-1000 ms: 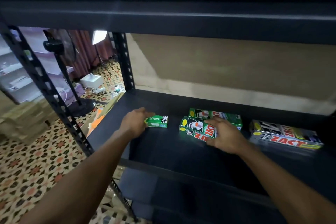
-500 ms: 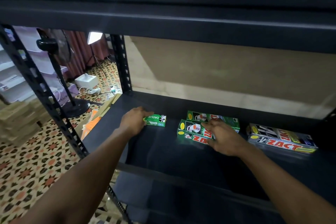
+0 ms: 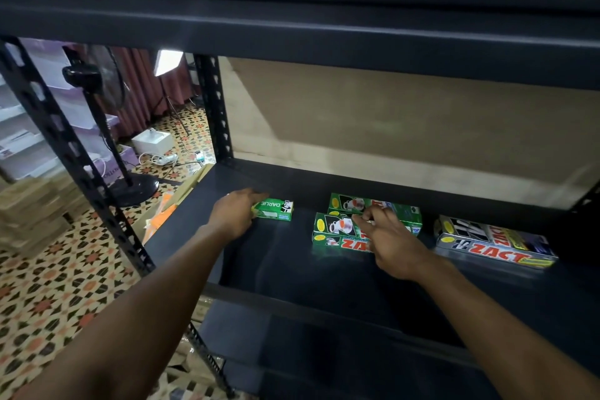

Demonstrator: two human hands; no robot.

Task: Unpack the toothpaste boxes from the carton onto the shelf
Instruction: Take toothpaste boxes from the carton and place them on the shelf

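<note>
A small green Darlie toothpaste box (image 3: 276, 209) lies on the dark shelf board (image 3: 292, 273), left of centre. My left hand (image 3: 232, 214) holds its left end, thumb on top. Two green Zact boxes lie side by side in the middle, the front one (image 3: 336, 232) and the rear one (image 3: 357, 204). My right hand (image 3: 391, 239) hovers over their right halves with fingers loosely curled, fingertips just above the front box. A silver Zact box (image 3: 493, 242) lies further right.
The upper shelf beam (image 3: 292, 32) hangs low overhead. Black uprights (image 3: 212, 107) stand at the left, and a lower shelf (image 3: 292, 351) sits below. A cardboard flap (image 3: 194, 180) shows beside the shelf's left end, with a standing fan (image 3: 107, 127) on the patterned floor beyond.
My right hand has lifted its fingers off the front green Zact box and curled them. My left hand stays on the Darlie box.
</note>
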